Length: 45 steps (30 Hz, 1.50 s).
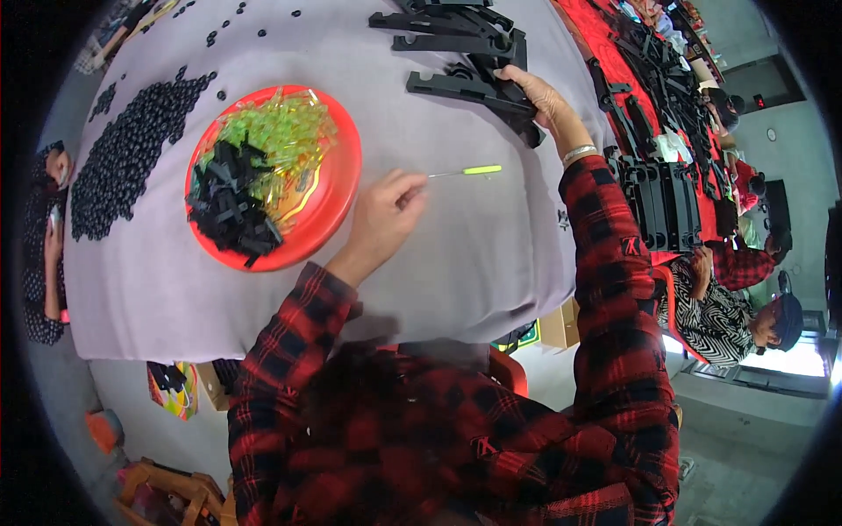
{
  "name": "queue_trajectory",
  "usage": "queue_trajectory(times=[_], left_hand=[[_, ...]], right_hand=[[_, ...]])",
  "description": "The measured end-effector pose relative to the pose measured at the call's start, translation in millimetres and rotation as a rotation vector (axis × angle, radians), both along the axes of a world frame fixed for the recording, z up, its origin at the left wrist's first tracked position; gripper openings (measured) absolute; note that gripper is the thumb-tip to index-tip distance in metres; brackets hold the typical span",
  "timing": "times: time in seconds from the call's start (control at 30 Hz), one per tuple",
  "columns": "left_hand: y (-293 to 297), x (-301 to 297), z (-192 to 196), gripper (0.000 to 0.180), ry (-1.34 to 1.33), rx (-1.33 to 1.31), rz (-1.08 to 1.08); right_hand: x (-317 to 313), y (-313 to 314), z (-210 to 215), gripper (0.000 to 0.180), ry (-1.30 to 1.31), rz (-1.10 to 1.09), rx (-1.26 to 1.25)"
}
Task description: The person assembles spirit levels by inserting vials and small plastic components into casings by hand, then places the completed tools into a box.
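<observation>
A: Both hands are being shown in the head view. What is being held by the left hand [386, 215]?

B: A thin metal pin with a yellow-green handle [465, 172] is being pinched between the thumb and fingertips, its handle end pointing right and lying just above the grey tablecloth [474, 254]. The remaining fingers are being kept curled.

A: And the right hand [545, 101]?

B: It is being closed over a long black plastic part [474, 92] at the far side of the table, the arm being stretched out in a red and black checked sleeve [614, 280]. More black parts [447, 26] are being stacked just beyond it.

A: What is lying beside the left hand?

B: A red round tray [338, 188] is being kept just to its left, holding translucent green pieces [281, 131] and small black pieces [228, 206]. Further left, a spread of small black beads [127, 153] is being kept on the cloth.

A: Is anyone else being seen?

B: Other people are being shown at the left edge [44, 254] and lower right [728, 307]; their hand states cannot be told.
</observation>
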<state>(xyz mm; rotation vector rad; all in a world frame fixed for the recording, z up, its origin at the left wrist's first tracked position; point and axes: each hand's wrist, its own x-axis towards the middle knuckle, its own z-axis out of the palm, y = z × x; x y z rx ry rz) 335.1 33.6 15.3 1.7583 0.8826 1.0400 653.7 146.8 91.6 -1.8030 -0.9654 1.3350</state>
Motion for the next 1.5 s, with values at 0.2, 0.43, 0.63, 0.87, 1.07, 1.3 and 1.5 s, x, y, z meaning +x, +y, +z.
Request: queue_trajectory(times=[0.2,0.43,0.63,0.87,1.07,1.3,1.5], left_hand=[[7,4,-7,0.022,-0.016,0.077,0.001],[0,5,-10,0.033,0.185,0.249,0.084],[-6,5,-7,0.037,0.289,0.330,0.102],[-5,-3,-13,0.032,0.222,0.342,0.010],[-37,-28,7,0.028,0.089,0.216,-0.067],[-76,-74,13,0.038,-0.065,-0.026,-0.030],[-71,-96,27,0.078,-0.417,-0.317,0.080]], right_hand=[[-49,-29,16,0.054,-0.103,0.214,0.019],[-86,-53,11,0.064,-0.179,0.336,0.070],[-83,-52,13,0.077,-0.365,0.484,0.111],[-103,-68,18,0.077,-1.140,0.414,0.285],[-86,-97,11,0.045,-0.987,0.198,0.483],[-108,-187,9,0.039,-1.082,0.011,0.863],[-130,-232,-9,0.051,-0.998,0.431,1.067]])
